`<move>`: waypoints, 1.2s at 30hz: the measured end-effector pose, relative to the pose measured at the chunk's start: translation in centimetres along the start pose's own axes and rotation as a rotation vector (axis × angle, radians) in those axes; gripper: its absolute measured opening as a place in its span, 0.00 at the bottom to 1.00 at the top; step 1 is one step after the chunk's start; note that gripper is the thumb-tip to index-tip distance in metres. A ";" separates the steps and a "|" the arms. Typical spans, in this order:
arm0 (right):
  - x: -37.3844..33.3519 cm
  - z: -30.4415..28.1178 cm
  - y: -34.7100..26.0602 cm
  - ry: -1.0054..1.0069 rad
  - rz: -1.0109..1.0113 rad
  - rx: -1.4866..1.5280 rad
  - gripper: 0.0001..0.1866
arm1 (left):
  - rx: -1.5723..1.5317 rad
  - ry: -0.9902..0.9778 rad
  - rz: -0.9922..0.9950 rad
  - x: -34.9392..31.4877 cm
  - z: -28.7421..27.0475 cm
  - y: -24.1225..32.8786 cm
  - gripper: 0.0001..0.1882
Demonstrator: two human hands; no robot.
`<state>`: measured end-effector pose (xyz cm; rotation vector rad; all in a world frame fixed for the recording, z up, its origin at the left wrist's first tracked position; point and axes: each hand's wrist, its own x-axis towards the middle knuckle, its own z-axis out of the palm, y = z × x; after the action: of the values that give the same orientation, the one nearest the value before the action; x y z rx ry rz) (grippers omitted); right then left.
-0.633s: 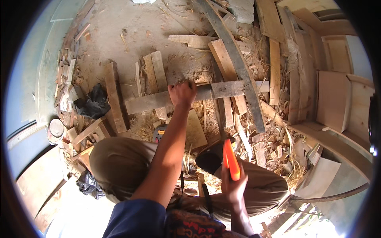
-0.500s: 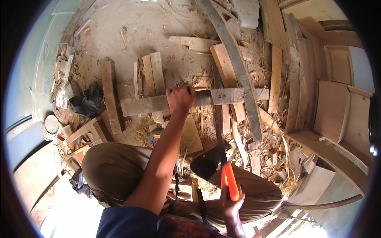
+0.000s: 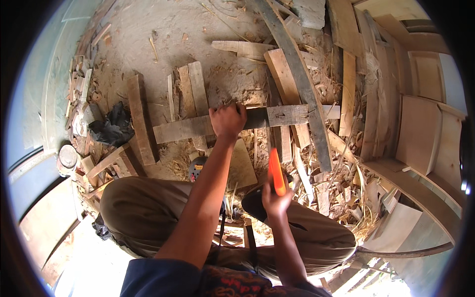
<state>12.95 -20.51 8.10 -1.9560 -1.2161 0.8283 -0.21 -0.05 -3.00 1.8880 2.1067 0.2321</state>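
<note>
A weathered wooden board (image 3: 185,129) lies crosswise before me, over several other pieces of wood. My left hand (image 3: 228,120) is closed over its middle, gripping it from above. In my right hand (image 3: 277,198) is the orange handle of a handsaw (image 3: 276,171). The saw's thin dark blade runs forward from the handle to the board, crossing it to the right of my left hand. Whether the teeth have cut into the wood cannot be made out.
A long dark curved plank (image 3: 300,74) slants past the board's right end. Wood scraps and shavings (image 3: 354,205) litter the ground at right. A black plastic bag (image 3: 112,124) lies left, beside a short thick timber (image 3: 142,119). Wooden panels (image 3: 420,133) lean at far right.
My right hand has pushed the saw forward, bringing the orange handle much closer to the board. My left hand keeps its grip in nearly the same place.
</note>
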 end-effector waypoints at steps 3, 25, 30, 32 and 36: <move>2.2 1.2 -0.6 -0.067 0.103 0.033 0.12 | 0.039 -0.037 -0.007 0.0 -0.2 -0.3 0.20; -1.1 -0.2 4.3 -0.021 0.089 0.178 0.09 | -0.003 0.026 0.020 0.1 0.2 0.2 0.20; -2.0 0.4 0.6 -0.071 0.171 -0.007 0.09 | 0.123 -0.040 -0.004 -0.1 0.1 -1.6 0.21; -10.1 -4.4 1.8 -0.027 0.009 -0.109 0.06 | 0.046 -0.001 0.014 0.7 0.3 -1.0 0.21; -7.6 -4.7 4.2 0.036 -0.051 -0.225 0.12 | -0.027 0.065 0.051 0.2 0.5 -0.2 0.22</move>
<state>16.00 -29.92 8.63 -2.0977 -1.3824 0.6510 -0.24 0.13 -3.51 1.9458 2.0879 0.3359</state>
